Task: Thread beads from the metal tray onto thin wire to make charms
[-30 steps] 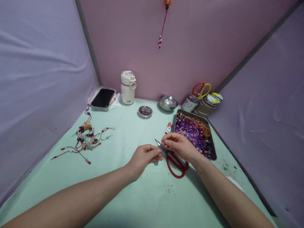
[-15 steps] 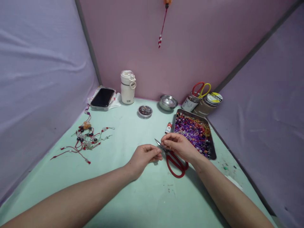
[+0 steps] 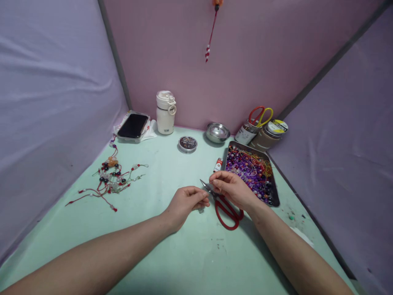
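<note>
My left hand [image 3: 190, 201] is closed in a pinch over the middle of the table. Whatever lies between its fingertips is too small to name; a bit of something clear shows just below them. Close by on the right, my right hand [image 3: 231, 186] pinches thumb against forefinger, and a tiny reddish speck shows at the tips. Red-handled scissors [image 3: 229, 217] lie on the table partly beneath my right hand, blades pointing up and left between the two hands. Just beyond that hand is a dark tray [image 3: 274, 189] filled with purple, red and black beads and loose cords.
A beaded red-cord ornament [image 3: 112, 176] lies at the left. Along the back stand a phone [image 3: 133, 125], a white bottle [image 3: 166, 114], a round tin [image 3: 188, 144], a metal bowl [image 3: 217, 133] and jars [image 3: 245, 134]. A lighter [image 3: 218, 164] lies beside the tray.
My right hand has shifted very slightly upward at the fingertips. My left hand keeps its pinch in nearly the same place, and the scissors have not moved.
</note>
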A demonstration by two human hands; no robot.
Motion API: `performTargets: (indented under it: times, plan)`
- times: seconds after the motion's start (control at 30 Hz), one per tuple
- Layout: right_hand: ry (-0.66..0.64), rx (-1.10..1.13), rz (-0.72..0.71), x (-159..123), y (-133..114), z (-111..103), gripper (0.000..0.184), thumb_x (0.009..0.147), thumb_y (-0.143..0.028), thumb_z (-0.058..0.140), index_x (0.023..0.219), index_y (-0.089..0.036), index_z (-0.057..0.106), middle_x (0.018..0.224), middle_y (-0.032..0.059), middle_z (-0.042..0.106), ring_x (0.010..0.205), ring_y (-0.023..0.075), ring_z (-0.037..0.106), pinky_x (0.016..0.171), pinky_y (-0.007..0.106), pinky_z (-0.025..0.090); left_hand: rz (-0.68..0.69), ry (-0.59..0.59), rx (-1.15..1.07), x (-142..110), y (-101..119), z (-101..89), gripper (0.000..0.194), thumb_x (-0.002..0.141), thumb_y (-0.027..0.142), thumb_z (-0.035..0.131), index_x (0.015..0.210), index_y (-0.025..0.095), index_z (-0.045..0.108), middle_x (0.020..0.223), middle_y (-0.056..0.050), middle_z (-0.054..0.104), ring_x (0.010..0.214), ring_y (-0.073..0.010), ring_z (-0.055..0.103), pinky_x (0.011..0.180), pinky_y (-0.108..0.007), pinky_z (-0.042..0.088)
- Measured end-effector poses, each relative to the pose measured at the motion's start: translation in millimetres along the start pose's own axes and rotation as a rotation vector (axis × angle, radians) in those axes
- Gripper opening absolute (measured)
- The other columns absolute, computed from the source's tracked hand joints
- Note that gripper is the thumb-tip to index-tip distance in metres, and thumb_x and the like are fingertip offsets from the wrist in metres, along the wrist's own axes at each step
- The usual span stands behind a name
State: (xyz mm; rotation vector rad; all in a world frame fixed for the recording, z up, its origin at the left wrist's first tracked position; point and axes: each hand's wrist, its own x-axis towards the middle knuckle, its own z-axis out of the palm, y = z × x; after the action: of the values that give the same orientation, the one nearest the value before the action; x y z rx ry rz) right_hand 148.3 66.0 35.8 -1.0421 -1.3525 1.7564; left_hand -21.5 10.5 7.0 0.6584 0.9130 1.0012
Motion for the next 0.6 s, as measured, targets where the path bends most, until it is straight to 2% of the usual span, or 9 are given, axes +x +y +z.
performTargets:
  times: [0.6]
  plan:
    - [0.009, 0.007, -0.01, 0.2, 1.2, 0.4, 0.017, 0.071, -0.031, 0.074, 0.08, -0.019, 0.067, 0.068, -0.0023, 0.054, 0.06, 0.0088, 0.045, 0.059, 0.026, 0.035, 0.001, -0.005, 0.0, 0.5, -1.1, -0.1, 0.022, 0.071, 0.032, 0.073, 0.074, 0.011, 0.066, 0.072, -0.006, 0.068, 0.07, -0.0151, 0.064, 0.079, -0.033, 0.05]
